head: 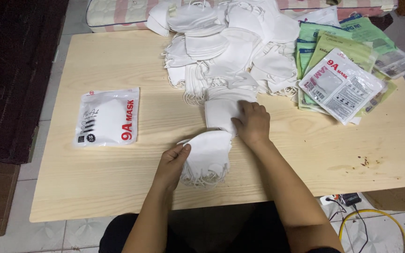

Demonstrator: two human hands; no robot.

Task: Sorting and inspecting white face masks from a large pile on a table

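Masks (226,51) plain white; counter (118,178) pale wood grain; packet (107,117) white, red lettering; far-right-corner packets (333,44) green.

Setting: you are seated at what looks like a home room turned into a small packing station, not a factory line.

- Light wooden table (94,187), low, standing on pale patterned floor tiles (48,234).
- Mattress edge (118,14), quilted with pink stripes, along the top of the frame.
- Heap of loose white face masks (230,47), upper centre.
- Stack of printed retail pouches (343,61), upper right; one filled white pouch (108,117) at left.
- Dark furniture (10,70), upper left, too dim to identify.
- Cables and yellow hose (376,218), lower right.
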